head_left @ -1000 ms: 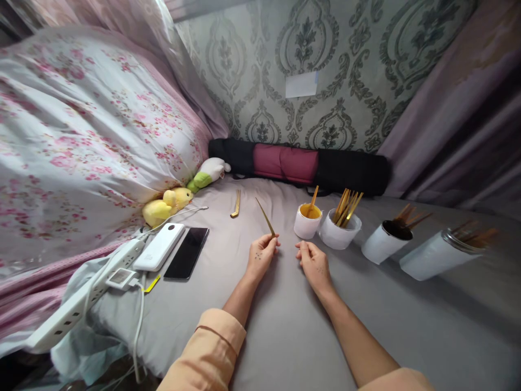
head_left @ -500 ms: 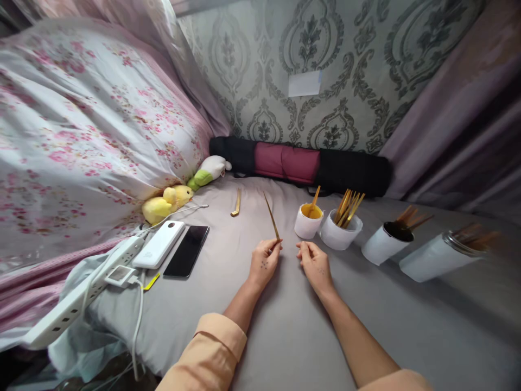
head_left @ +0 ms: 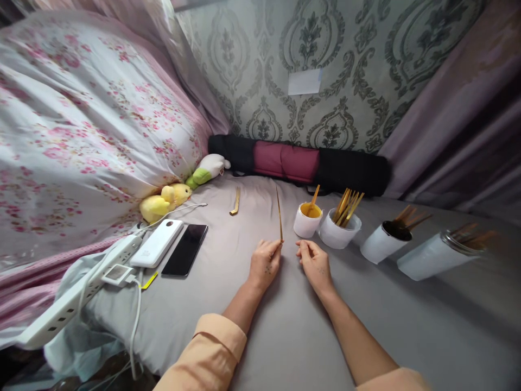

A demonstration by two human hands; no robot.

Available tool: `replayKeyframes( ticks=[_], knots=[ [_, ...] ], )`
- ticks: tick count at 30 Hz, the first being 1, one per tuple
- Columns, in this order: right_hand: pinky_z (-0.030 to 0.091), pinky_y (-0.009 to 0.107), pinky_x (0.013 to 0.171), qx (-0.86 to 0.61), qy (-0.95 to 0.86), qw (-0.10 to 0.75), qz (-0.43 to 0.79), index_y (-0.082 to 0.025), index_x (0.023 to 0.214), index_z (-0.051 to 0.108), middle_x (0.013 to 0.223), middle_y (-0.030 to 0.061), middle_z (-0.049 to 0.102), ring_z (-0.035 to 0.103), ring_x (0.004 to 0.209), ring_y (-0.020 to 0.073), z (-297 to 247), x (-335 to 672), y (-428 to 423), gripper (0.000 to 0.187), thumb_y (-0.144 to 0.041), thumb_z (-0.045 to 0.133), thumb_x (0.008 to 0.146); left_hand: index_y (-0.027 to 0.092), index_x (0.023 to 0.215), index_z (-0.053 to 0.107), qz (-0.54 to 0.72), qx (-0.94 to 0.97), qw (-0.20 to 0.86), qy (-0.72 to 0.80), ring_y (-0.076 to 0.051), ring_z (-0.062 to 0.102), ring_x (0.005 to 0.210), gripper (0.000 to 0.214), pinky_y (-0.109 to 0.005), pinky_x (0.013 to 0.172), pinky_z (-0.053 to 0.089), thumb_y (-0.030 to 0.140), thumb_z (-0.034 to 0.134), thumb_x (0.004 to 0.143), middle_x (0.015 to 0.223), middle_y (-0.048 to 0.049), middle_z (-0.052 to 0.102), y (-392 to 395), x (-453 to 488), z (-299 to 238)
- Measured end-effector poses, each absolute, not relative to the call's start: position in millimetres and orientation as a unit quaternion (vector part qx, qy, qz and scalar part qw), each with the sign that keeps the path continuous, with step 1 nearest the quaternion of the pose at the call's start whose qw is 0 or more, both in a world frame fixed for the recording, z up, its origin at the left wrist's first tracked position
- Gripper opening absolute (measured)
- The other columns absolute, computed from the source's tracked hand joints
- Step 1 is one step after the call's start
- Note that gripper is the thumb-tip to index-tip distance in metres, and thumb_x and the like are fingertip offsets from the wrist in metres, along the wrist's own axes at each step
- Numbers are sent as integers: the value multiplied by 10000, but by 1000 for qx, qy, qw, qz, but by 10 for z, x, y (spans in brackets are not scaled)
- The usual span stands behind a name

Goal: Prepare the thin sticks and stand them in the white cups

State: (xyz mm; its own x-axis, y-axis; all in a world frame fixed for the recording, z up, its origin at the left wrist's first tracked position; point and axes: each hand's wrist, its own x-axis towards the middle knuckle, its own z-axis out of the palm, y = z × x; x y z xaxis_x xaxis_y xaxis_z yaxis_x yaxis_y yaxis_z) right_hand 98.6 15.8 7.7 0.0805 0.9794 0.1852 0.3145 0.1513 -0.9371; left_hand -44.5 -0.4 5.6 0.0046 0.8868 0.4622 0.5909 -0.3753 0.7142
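Observation:
My left hand (head_left: 265, 263) is closed around the near end of a thin gold chopstick (head_left: 279, 214), which points away from me and tapers at its far tip. Just to its right, my right hand (head_left: 312, 266) rests with fingers curled in and nothing seen in them. Beyond it stands a small white cup with a yellow inside (head_left: 307, 225), with gold chopsticks leaning in it. A wider translucent white tub (head_left: 340, 234) beside that one holds several more. Farther left, a small bundle of gold chopsticks (head_left: 235, 202) lies on the grey sheet (head_left: 301, 336).
Two tilted white-wrapped cans, a nearer dark-mouthed one (head_left: 385, 244) and a metal-rimmed one (head_left: 437, 258), hold brownish sticks at right. On the left are a phone (head_left: 185, 251), a power bank (head_left: 157, 244), a power strip (head_left: 77, 296) and plush toys (head_left: 165, 203). A long black-and-maroon bag (head_left: 287, 162) lies along the wall.
The chopstick in my left hand has swung its far tip to the right and now points nearly straight ahead. My left hand has turned slightly; my right hand has stayed put.

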Motion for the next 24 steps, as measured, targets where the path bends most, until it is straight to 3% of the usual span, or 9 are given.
replayKeyframes(
  ticks=[11,24],
  knots=[
    [428,225,518,-548,-576,498,347,-127,881,604,648,40,565,507,553,124,100,976,143,384,-448,403,819,202,1069,571,394,735,74,547,-178,481,838,294,-317,768,382,190,361,863,876,-76,605,-37,-461,44],
    [430,227,563,-534,-582,510,340,-143,889,599,653,28,566,521,585,124,106,965,145,354,-437,415,820,202,1087,549,357,755,48,548,-186,472,874,310,-320,790,377,158,350,853,915,-71,599,-63,-465,103]
  ],
)
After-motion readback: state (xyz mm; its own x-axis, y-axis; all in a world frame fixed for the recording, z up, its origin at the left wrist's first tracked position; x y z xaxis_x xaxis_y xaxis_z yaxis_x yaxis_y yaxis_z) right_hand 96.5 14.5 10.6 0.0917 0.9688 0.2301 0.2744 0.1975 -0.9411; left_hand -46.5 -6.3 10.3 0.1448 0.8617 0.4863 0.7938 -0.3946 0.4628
